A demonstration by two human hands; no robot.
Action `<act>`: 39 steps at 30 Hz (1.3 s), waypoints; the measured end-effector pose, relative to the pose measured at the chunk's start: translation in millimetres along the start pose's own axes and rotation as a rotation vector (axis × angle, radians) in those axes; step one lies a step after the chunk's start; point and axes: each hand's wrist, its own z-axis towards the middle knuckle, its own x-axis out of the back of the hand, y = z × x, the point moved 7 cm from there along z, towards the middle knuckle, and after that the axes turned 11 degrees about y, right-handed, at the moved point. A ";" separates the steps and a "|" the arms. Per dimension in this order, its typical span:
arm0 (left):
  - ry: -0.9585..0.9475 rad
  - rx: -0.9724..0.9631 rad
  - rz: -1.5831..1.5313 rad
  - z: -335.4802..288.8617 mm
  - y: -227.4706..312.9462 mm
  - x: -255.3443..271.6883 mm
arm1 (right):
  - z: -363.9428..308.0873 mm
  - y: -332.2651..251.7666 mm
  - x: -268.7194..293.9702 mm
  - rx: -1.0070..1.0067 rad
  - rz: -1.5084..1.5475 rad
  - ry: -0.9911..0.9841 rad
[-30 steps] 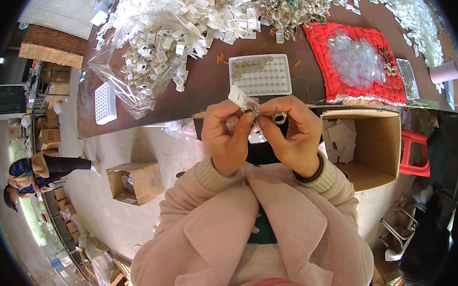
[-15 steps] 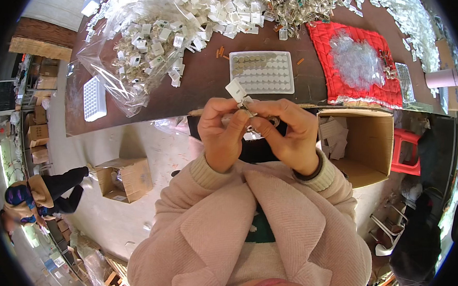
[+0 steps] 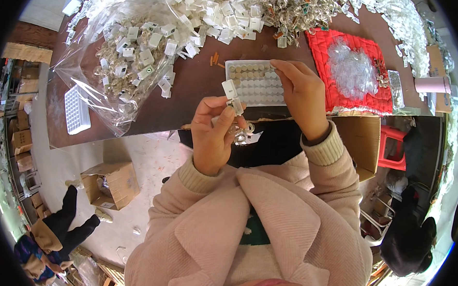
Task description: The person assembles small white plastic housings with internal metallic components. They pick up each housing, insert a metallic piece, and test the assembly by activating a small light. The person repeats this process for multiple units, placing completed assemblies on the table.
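My left hand pinches a small white plastic case, made of two hinged-looking parts, at the near side of the table. Thin, clear wire-like loops hang by its fingers. My right hand reaches over the far right corner of a white tray, fingertips drawn together at its rim. Whatever they hold, if anything, is too small to make out. Rows of small round discs like button cells lie in the tray's far part; its nearer pockets look pale.
A large heap of white cases and wires covers the table's far side, partly under clear plastic. On the right lies a red quilted cloth with clear pieces. A second white tray rests at left; an open cardboard box stands below the edge.
My right hand has left the white case and moved away to the tray's far right corner. My left hand keeps the case, slightly lower and to the left.
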 end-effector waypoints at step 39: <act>0.058 0.065 -0.020 -7.4 -2.6 11.9 | -27.1 -67.6 2.4 0.049 0.308 -0.056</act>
